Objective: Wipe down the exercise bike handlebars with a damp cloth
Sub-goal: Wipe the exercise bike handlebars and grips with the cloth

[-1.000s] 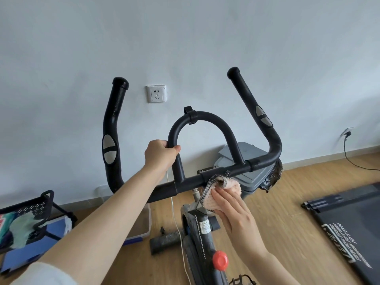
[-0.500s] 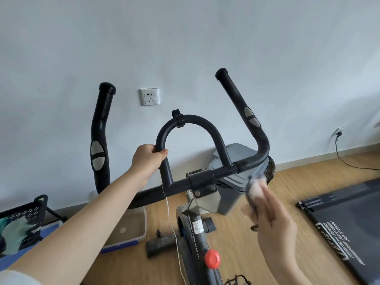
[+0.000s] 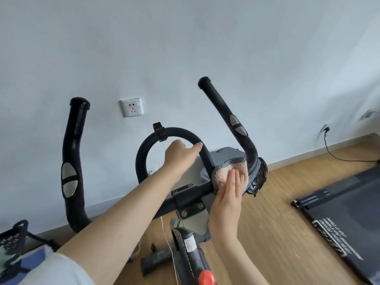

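The black exercise bike handlebars (image 3: pixel 74 153) fill the middle of the view, with two upright horns and a central loop (image 3: pixel 144 149). My left hand (image 3: pixel 178 154) reaches to the right side of that loop, thumb touching the bar, fingers loosely curled. My right hand (image 3: pixel 228 194) presses a pink fluffy cloth (image 3: pixel 238 168) with a dark checked edge flat against the lower bend of the right horn (image 3: pixel 226 112). The fingers lie straight over the cloth. The bar under the cloth is hidden.
A red knob (image 3: pixel 206 277) sits on the bike stem below. A grey bin (image 3: pixel 226 154) stands behind the bars by the wall. A black treadmill deck (image 3: pixel 339 219) lies on the wood floor at right. A black mesh basket (image 3: pixel 12 241) is at lower left.
My left hand left the left side of the loop and moved to its right side. My right hand carried the cloth from the centre clamp out to the right bend and pressed it there.
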